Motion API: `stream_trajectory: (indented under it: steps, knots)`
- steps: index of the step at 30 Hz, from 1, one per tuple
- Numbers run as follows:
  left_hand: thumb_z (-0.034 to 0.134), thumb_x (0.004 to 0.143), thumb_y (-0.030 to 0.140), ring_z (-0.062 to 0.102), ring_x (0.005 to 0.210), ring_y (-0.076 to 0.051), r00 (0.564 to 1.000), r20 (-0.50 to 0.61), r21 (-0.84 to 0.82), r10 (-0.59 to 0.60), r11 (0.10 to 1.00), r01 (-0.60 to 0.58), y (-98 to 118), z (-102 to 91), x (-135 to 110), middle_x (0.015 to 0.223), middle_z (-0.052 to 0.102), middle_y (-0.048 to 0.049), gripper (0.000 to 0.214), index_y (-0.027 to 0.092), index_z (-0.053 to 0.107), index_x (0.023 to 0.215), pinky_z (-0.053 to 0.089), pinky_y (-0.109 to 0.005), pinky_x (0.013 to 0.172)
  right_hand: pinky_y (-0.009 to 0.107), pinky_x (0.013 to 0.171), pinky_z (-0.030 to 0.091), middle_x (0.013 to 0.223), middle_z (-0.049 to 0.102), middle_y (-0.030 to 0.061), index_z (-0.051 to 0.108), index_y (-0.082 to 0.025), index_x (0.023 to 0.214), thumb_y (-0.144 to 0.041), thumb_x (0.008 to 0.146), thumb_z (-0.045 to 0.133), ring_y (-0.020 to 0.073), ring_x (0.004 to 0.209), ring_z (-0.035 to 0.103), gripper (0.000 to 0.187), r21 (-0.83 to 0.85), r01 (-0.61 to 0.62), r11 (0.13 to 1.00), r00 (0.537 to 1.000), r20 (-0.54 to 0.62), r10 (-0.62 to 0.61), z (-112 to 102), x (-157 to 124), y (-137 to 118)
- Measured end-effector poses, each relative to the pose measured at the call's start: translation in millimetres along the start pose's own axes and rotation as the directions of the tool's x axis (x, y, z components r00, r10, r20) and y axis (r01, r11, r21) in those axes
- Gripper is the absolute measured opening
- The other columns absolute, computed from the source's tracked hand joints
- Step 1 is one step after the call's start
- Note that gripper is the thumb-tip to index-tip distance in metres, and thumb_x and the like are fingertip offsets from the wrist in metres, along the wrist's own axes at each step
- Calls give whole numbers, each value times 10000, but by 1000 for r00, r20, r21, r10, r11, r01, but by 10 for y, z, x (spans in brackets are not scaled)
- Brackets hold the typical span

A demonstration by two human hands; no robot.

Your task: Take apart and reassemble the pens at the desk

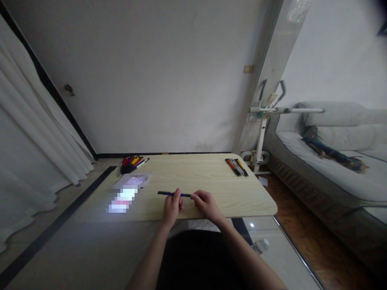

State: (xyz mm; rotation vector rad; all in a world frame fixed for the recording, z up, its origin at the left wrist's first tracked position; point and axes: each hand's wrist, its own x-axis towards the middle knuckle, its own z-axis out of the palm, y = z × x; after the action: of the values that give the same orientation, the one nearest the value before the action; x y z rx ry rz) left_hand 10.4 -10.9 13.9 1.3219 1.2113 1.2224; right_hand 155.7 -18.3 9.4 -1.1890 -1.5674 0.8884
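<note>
Left hand (171, 207) pinches a blue pen (166, 193) near its middle in the head view, while the right hand (207, 204) grips the pen's dark right end between its fingertips. The pen lies nearly level across the front part of the pale table (190, 171). Mixed pens (132, 164) heap at the far left, beside a printed sheet (137, 178) whose lettering is too blurred to read; a pixelated bright patch hides whatever it covers. More pens (236, 167) lie side by side at the far right, their markings too small to make out.
</note>
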Motion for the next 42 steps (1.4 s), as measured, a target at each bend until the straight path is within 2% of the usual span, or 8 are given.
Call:
stream_trajectory:
  steps: [16,42]
  knots:
    - [360,790,475,392,350,-87,999,6,-13,34,999,-34,-86,-14,26,356,407,25,455,186,370,438,318,-208,408,197,516,366,575,536,-7,596,-140,710,-372,783,484,104,546,476,268,-3,32,999,999,-8,-32,1,20,36]
    - [343,808,479,392,348,-86,1000,9,9,23,1000,-23,-66,-8,18,357,396,39,462,183,362,454,317,-206,403,207,501,380,600,562,-2,608,-144,760,-350,746,531,105,536,487,220,71,20,997,1000,-11,-20,5,21,65]
